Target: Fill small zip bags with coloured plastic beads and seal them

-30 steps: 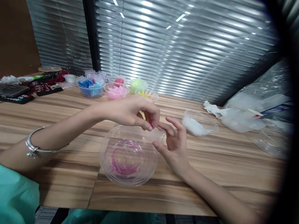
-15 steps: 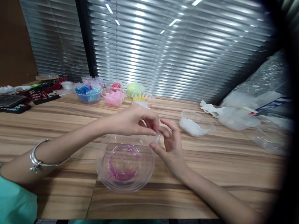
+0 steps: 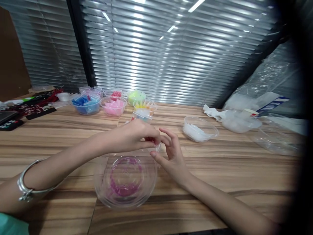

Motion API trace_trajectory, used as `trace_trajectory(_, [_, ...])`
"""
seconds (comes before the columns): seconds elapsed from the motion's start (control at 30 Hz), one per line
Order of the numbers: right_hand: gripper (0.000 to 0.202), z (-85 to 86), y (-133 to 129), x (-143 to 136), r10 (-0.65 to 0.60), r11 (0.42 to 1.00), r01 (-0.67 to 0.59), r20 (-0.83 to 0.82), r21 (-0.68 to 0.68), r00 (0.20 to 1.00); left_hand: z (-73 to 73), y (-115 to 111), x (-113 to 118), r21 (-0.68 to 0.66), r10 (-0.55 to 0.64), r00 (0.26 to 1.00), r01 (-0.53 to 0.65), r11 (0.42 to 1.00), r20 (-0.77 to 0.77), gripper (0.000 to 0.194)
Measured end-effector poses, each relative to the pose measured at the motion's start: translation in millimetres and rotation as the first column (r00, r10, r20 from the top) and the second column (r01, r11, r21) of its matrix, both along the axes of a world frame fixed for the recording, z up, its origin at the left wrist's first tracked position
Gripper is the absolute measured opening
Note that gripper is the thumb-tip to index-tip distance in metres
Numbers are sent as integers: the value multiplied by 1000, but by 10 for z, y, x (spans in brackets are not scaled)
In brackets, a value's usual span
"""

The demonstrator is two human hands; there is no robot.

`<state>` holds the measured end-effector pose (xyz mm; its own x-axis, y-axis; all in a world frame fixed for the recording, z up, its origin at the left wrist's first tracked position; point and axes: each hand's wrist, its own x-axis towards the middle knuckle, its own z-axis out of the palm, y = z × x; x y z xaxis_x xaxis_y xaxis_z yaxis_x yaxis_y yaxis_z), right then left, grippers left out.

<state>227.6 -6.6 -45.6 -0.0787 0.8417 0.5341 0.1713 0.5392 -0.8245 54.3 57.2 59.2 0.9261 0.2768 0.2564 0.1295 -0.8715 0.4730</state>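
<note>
My left hand (image 3: 140, 135), wearing a silver bracelet (image 3: 24, 186) at the wrist, reaches in from the left with its fingertips pinched together and pointing down. What the pinch holds is hidden; a hint of pink shows there. Facing it, my right hand (image 3: 172, 153) has thumb and fingers curved around a small clear plastic bag (image 3: 158, 148), mostly covered by fingers. The left fingertips are at the bag's top. Just below both hands stands a large round clear plastic bowl (image 3: 149, 187). Thin magenta pieces (image 3: 126, 190) lie in a ring in its bottom.
Behind are tubs with blue packets (image 3: 85, 104), pink pieces (image 3: 113, 107), yellow-green pieces (image 3: 136, 96) and yellow-orange pieces (image 3: 146, 106). A clear tub with white pieces (image 3: 195, 132) stands right of my hands. Further right are plastic containers (image 3: 241, 122). A remote control (image 3: 11, 125) lies far left.
The view has shifted, so the tubs and bowl appear further left. Both hands keep nearly the same pose, with the left fingertips still at the small bag.
</note>
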Motion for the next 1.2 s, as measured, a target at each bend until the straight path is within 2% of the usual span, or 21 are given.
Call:
trace_trajectory(0.37, [63, 8, -15, -1, -3, 1000, 3, 21, -13, 1000, -9, 1, -6, -4, -4, 1000, 4, 1000, 16, 24])
trace_trajectory(0.73, [61, 20, -18, -15, 49, 998, -50, -16, -43, 999, 2, -18, -4, 3, -18, 1000, 18, 1000, -4, 26])
trace_trajectory(0.83, [63, 16, -16, -16, 58, 998, -59, -28, -38, 998, -4, -11, -3, -10, -55, 998, 55, 998, 19, 23])
trace_trajectory(1.0, [62, 11, -23, -8, 60, 998, -60, -26, -33, 998, -23, 15, 1, -27, -22, 1000, 22, 999, 1, 23])
trace_trajectory(1.2, [62, 4, -19, -6, 55, 998, -56, -29, -42, 998, 1, 16, -6, -48, -39, 999, 39, 998, -11, 25])
